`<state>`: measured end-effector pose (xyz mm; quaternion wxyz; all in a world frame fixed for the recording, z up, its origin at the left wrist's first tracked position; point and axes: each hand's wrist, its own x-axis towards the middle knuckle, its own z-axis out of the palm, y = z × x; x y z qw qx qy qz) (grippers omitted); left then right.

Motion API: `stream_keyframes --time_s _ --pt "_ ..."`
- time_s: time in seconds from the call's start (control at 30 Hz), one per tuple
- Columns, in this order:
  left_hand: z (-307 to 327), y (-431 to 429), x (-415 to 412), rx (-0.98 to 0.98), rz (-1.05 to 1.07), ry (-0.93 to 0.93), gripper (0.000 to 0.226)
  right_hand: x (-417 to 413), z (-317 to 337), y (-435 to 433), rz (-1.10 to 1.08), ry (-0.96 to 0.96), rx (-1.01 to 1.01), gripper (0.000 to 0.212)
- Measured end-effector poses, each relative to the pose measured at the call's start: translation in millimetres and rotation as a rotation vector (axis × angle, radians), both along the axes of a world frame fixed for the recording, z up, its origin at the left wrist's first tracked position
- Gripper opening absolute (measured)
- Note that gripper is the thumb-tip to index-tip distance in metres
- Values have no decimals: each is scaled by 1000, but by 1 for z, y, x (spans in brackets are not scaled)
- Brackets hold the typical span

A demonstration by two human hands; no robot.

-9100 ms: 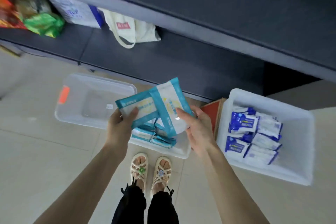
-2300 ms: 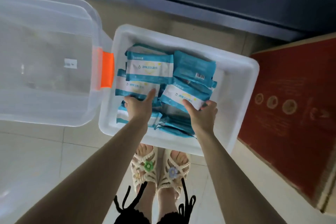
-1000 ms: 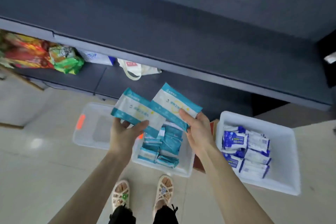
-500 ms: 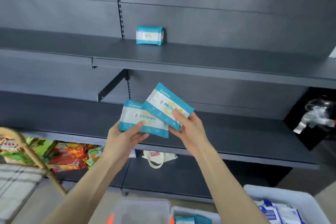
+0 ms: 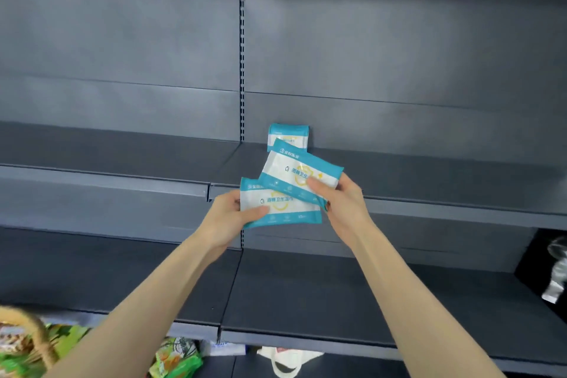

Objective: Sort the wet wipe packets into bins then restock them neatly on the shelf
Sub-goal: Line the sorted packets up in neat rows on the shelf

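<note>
Teal-and-white pair: two wet wipe packets at frame centre, printed faces toward the camera, likely so both can be set label-out.
Left hand (image 5: 225,219): thumb across the front, fingers behind, pinching the lower packet (image 5: 287,209) by its left end.
Right hand (image 5: 345,204): pinching the upper packet (image 5: 302,172) by its right end; it overlaps the lower one's top edge (fanned, so each can go down singly).
Shelved packet (image 5: 288,133): upright against the back panel (image 5: 399,55), just above the held pair in frame, seemingly starting a row.
Shelf (image 5: 429,175): dark metal, across mid-frame; the bare board right of the shelved packet looks like the next slot.
</note>
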<state>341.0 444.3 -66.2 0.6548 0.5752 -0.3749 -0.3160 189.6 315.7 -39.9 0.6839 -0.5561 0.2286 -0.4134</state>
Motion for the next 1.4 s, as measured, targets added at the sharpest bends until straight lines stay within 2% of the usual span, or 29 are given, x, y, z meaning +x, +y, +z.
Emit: stream_keyframes --time_s 0.17,0.27,0.37,0.63,0.87,1.13,1.27,1.4 --pt "17 -51 41 -11 107 -67 26 41 18 -56 -29 7 -46 23" --pt "29 -86 69 3 154 -156 27 62 29 -94 4 25 -40 18" --pt "35 -123 100 41 177 -244 29 82 36 -131 15 74 -33 22" --pt "28 -235 182 79 89 -312 36 136 32 -212 -361 215 -166 39" --pt "11 -316 218 114 -7 -393 42 164 15 -264 -435 272 -200 34" --pt "-2 -337 225 160 205 -723 38 176 4 -292 -405 235 -193 34" --pt "-3 -334 228 259 261 -763 49 181 2 -300 -354 207 -177 29" --pt "-7 -329 235 289 107 -731 87 192 1 -297 -230 229 -215 30"
